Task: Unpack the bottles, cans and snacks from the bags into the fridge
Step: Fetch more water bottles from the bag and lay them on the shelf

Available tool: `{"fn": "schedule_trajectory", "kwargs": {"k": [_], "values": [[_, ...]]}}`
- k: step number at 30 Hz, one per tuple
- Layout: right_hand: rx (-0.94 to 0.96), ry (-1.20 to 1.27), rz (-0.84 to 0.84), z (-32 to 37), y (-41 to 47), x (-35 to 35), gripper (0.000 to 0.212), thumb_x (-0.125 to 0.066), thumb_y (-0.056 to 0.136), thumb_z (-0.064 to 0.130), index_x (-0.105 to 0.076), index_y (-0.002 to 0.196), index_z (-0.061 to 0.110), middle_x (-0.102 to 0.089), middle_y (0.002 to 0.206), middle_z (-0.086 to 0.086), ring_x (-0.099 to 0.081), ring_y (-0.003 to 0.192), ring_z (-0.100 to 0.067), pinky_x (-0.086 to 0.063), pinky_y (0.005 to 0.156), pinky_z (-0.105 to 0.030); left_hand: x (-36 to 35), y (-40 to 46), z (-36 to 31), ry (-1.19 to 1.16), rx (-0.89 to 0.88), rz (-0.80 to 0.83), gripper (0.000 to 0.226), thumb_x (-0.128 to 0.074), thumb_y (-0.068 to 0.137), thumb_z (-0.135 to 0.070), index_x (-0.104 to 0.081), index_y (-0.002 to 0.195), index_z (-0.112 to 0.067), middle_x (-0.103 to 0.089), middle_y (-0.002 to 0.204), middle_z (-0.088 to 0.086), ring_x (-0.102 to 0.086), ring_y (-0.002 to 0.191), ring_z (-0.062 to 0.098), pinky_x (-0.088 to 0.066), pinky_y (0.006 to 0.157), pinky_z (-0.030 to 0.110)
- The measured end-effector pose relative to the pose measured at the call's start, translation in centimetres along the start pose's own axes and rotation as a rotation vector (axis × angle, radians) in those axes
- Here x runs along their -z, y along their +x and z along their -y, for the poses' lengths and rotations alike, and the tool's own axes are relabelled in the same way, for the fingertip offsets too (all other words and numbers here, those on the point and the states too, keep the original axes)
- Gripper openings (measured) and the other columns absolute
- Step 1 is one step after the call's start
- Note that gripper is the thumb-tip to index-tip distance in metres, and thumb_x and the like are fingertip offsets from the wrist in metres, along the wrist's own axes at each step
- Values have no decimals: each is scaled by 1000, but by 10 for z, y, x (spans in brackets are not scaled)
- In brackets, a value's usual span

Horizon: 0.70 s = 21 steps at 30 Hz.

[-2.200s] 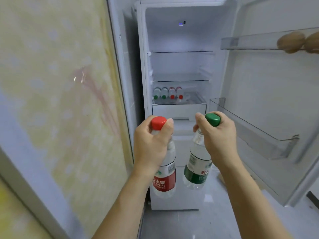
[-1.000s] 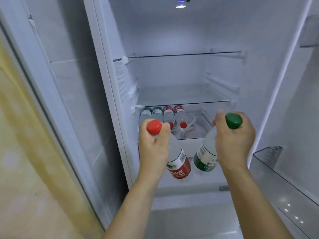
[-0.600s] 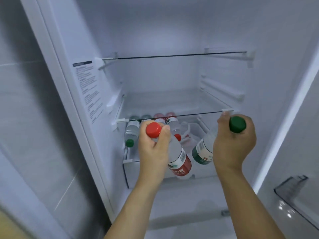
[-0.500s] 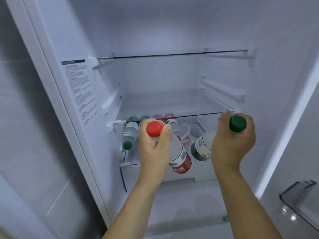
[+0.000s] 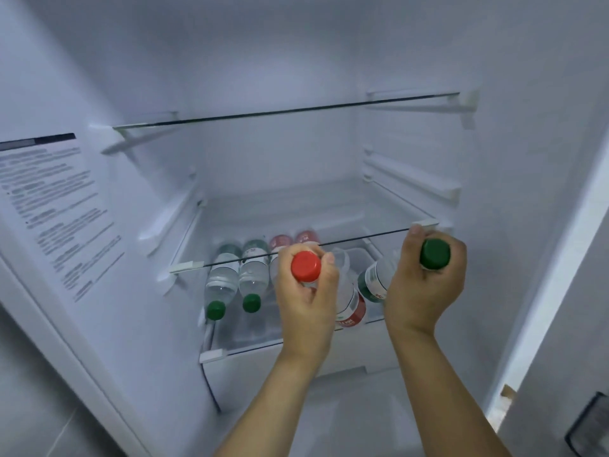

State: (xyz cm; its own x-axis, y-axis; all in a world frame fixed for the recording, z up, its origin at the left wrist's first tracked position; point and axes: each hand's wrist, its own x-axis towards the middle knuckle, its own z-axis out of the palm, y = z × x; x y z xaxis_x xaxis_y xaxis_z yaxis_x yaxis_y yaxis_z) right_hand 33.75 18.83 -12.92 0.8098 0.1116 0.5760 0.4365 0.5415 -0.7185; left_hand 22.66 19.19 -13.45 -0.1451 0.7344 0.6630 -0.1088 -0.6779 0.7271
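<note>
My left hand (image 5: 306,298) grips a red-capped water bottle (image 5: 352,306) by its neck, cap toward me and base tilted into the fridge. My right hand (image 5: 425,285) grips a green-capped water bottle (image 5: 375,282) the same way. Both bottles point down and inward over the lower glass shelf (image 5: 244,344). On that shelf lie two green-capped bottles (image 5: 220,282) side by side at the left, and two red-labelled bottles (image 5: 280,244) lie beyond them, partly hidden by my left hand.
A middle glass shelf (image 5: 230,260) crosses just above my hands, and an upper glass shelf (image 5: 283,112) sits higher. The fridge's left wall carries a printed label (image 5: 52,199). A white drawer front (image 5: 296,374) lies below the lower shelf. A door bin corner (image 5: 590,427) shows at bottom right.
The view has closed in on the fridge interior. Both hands have carried their bottles forward and tipped them from upright to base-first toward the lower shelf.
</note>
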Motion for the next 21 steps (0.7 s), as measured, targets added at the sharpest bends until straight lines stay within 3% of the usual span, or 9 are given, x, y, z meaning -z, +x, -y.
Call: {"fn": "schedule_trajectory", "kwargs": {"k": [3, 6, 9, 12, 15, 21], "values": [[13, 6, -13, -14, -3, -2, 12, -60, 94, 33, -50, 88, 36, -53, 81, 18, -51, 74, -19, -45, 71, -28, -7, 2, 9, 24, -44, 55, 14, -64, 93, -15, -53, 94, -24, -60, 89, -11, -59, 79, 11, -49, 75, 26], [-70, 81, -1, -24, -10, -3, 15, -61, 94, 16, -51, 89, 26, -55, 85, 8, -54, 75, -4, -46, 72, -18, -9, 4, 16, 52, -92, 136, 11, -62, 91, -19, -54, 95, -25, -60, 92, -18, -60, 86, 9, -47, 80, 21], [-172, 157, -38, -33, -16, -6, 15, -60, 93, 7, -53, 91, 20, -60, 92, 5, -59, 82, 4, -46, 76, -10, -11, 7, 33, 140, -162, 183, 14, -66, 90, -21, -54, 97, -22, -60, 98, -10, -59, 95, 8, -44, 86, 20], [-321, 176, -64, -49, -17, -8, 7, -61, 94, 13, -55, 95, 16, -65, 108, -2, -63, 98, -1, -47, 83, -11, -9, 3, 54, 262, -259, 359, 16, -64, 91, -28, -54, 102, -21, -60, 107, -1, -58, 103, 17, -48, 92, 33], [-439, 138, -23, -66, -15, -10, 11, -59, 95, 19, -54, 104, 20, -62, 121, 3, -60, 105, -1, -47, 83, -10, -9, 1, 70, 359, -374, 464, 24, -64, 92, -28, -56, 109, -14, -61, 116, 2, -56, 113, 15, -47, 98, 32], [-597, 32, 82, -95, -10, -18, 36, -53, 98, 28, -45, 130, 12, -55, 120, -1, -56, 93, 3, -45, 66, -4, -9, 10, 103, 655, -456, 670, 36, -66, 93, -27, -54, 123, -13, -55, 134, 2, -46, 132, 17, -43, 107, 38]]}}
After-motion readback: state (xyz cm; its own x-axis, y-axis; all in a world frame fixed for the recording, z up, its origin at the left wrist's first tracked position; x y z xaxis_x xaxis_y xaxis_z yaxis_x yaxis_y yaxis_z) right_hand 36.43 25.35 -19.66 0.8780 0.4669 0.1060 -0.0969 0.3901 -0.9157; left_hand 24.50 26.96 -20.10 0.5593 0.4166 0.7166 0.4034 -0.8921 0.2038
